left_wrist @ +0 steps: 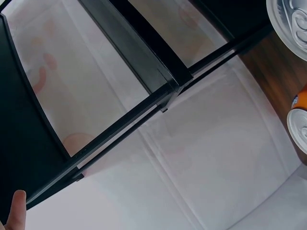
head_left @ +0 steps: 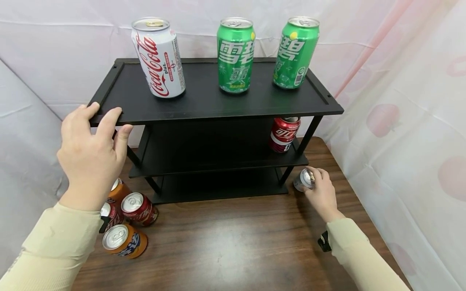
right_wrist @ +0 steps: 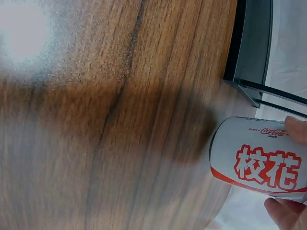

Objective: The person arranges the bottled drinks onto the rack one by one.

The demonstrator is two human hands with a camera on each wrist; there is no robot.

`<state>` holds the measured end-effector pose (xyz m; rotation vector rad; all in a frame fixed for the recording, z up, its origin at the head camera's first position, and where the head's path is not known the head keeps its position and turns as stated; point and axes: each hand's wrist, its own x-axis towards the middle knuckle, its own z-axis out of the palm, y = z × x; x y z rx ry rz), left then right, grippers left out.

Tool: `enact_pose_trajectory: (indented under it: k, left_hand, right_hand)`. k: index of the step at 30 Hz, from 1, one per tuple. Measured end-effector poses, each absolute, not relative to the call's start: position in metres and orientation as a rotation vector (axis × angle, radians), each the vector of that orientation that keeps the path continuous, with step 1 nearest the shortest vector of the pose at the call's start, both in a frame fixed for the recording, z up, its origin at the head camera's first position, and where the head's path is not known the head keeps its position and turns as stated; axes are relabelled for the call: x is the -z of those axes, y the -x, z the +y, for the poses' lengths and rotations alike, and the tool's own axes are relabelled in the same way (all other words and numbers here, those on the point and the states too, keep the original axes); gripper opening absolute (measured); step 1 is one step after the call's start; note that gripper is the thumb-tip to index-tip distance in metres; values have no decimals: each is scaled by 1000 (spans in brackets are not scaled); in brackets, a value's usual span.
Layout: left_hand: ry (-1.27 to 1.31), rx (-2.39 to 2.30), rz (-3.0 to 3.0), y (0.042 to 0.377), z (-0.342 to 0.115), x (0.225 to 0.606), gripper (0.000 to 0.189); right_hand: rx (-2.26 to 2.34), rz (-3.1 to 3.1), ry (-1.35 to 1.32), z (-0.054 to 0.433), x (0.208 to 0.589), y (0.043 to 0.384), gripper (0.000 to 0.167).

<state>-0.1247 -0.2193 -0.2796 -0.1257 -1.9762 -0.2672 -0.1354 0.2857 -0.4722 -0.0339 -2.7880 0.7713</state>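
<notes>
My left hand point(head_left: 92, 149) grips the front left corner of a black three-tier shelf point(head_left: 204, 109), fingers over the top board and thumb at its front edge. One fingertip point(left_wrist: 18, 206) shows at the board's edge in the left wrist view. To the right of the shelf, my right hand point(head_left: 322, 194) holds a white Coca-Cola can point(head_left: 301, 182) near its top, low over the wooden table. Red trim and large red characters mark that can point(right_wrist: 264, 160) in the right wrist view, with thumb and fingers on opposite sides.
On the top board stand a white Coca-Cola plus can point(head_left: 160, 60) and two green Sprite cans point(head_left: 236, 56) point(head_left: 296, 52). A red Coca-Cola can point(head_left: 284, 135) is on the middle tier, right end. Orange and dark-red cans point(head_left: 136, 244) point(head_left: 145, 212) cluster at left on the table point(head_left: 233, 242).
</notes>
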Motion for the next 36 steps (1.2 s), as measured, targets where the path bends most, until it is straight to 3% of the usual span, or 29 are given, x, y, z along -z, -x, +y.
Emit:
enact_pose_trajectory:
  k: [21,36]
  left_hand:
    - [122,288,-1953,124,-215,280,45]
    - [112,297,-1942,124,-213,279,46]
  right_hand:
    - [-938,-2593,105,282,459,129,70]
    - [-950,-2342,62,283,441,130,84]
